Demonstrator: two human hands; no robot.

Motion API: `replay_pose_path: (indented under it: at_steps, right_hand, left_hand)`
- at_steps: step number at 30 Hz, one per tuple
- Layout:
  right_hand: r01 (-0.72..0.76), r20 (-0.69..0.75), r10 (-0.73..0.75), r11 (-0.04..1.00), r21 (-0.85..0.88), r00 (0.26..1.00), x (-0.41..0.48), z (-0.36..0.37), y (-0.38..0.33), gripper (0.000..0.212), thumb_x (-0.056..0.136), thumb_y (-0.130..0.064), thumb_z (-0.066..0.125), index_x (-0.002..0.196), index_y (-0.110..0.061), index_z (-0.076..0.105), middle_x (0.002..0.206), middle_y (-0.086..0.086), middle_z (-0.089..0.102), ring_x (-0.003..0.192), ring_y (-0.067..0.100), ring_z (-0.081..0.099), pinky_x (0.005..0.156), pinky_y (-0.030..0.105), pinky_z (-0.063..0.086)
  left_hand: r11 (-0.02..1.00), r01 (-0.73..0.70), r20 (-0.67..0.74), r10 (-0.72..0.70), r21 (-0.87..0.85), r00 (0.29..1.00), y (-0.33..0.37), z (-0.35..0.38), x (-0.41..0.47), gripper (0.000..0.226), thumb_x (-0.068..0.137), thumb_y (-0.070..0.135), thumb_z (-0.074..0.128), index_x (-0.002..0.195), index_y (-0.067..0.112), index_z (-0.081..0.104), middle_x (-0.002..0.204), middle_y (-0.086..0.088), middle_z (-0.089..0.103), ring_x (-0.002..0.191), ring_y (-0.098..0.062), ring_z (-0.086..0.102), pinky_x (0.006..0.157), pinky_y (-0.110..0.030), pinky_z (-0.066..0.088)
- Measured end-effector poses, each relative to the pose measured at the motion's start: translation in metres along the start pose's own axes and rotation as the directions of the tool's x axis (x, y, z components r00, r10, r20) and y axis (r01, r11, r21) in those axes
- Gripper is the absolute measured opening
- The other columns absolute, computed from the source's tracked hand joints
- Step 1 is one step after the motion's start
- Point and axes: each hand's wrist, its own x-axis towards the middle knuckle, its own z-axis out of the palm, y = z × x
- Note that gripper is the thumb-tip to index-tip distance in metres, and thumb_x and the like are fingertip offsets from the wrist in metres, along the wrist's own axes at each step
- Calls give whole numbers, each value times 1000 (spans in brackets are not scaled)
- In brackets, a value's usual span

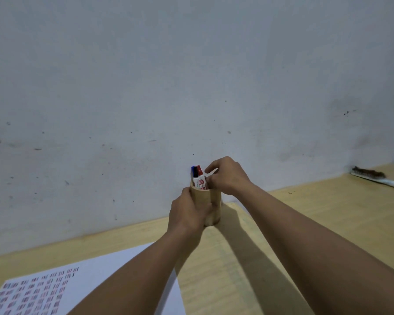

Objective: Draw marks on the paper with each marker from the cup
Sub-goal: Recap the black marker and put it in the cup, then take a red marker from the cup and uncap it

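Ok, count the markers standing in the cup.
3 show: a blue-capped marker, a black-capped marker beside it and a red-capped marker, all upright in the cup. The right hand may hide more.

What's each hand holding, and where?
Left hand grips the wooden cup around its side. Right hand fingers pinch something at the rim; cannot tell what.

A pale grey-white wall (191, 76), scuffed and dotted with dark specks, rises straight behind the light wooden table (328, 212). At the wall's foot, far right on the table, lies a white-handled brush (373, 176) with brown bristles. Light is dim.
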Motion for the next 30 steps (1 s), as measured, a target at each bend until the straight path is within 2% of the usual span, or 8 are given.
replay_pose_path:
  at_steps: [6, 11, 15, 20, 22, 25, 27, 30]
  right_hand:
    - [35, 30, -32, 995, -91, 999, 8, 7, 1, 20, 80, -20, 82, 99, -22, 80, 86, -2, 68, 88, 19, 66, 74, 32, 56]
    - [29, 4, -29, 998, -51, 1000, 10, 11, 6, 10, 83, -16, 78, 93, -18, 79, 82, -2, 67, 82, 18, 64, 71, 33, 54]
    - [19, -82, -4, 984, 177, 997, 4, 9, 7, 11, 91, -21, 74, 81, -15, 72, 79, -2, 68, 76, 15, 65, 64, 28, 53]
    - [56, -207, 20, 934, 353, 978, -8, -9, -1, 10, 92, -22, 71, 97, -14, 67, 83, -2, 69, 66, 10, 63, 56, 25, 44]
    - [87, -233, 11, 911, 404, 972, -13, -19, -9, 12, 94, -24, 68, 101, -15, 64, 87, 1, 71, 72, 14, 67, 59, 28, 46]
    - [133, -239, -30, 894, 429, 970, -25, -32, -26, 15, 98, -23, 64, 111, -16, 63, 94, 3, 71, 80, 16, 68, 64, 29, 50]
    - [156, -221, -66, 894, 420, 973, -36, -38, -39, 16, 99, -21, 62, 115, -16, 63, 97, 3, 70, 83, 17, 67, 71, 31, 53]
    - [178, -168, -120, 905, 388, 978, -59, -40, -58, 15, 101, -20, 60, 115, -19, 63, 93, -5, 65, 82, 11, 63, 65, 27, 49]
  left_hand:
    - [999, -26, 15, 26, -31, 1000, -9, 0, 4, 45, 83, 19, 77, 124, 18, 57, 103, 6, 61, 75, 1, 54, 43, -3, 41]
    - [999, -27, 3, 28, -38, 1000, -8, 1, 4, 50, 82, 21, 79, 127, 16, 57, 108, 2, 64, 79, -5, 57, 43, -3, 41]
    - [997, -11, -7, 11, -79, 1000, -3, 3, 1, 49, 83, 18, 79, 127, 14, 57, 107, 3, 61, 77, -5, 54, 42, -1, 40]
    - [990, 52, -30, -56, -134, 998, 2, 5, -4, 55, 83, 18, 78, 132, 13, 54, 122, -6, 65, 81, -12, 54, 38, -4, 39]
    - [994, 55, -38, -59, -95, 998, 5, 0, -8, 67, 83, 23, 79, 140, 11, 47, 131, -9, 61, 95, -21, 59, 50, -7, 43]
    - [998, 57, -58, -58, -19, 997, 11, -16, -14, 81, 83, 22, 77, 152, 11, 35, 145, -13, 53, 126, -30, 56, 86, -29, 46]
    - [999, 52, -88, -51, -1, 995, 18, -32, -20, 70, 88, 12, 68, 151, 12, 38, 145, -12, 54, 127, -28, 56, 92, -31, 45]
    - [999, -2, -176, -4, -37, 984, 32, -63, -33, 52, 92, 6, 57, 143, 12, 50, 140, -9, 59, 126, -25, 57, 95, -28, 44]
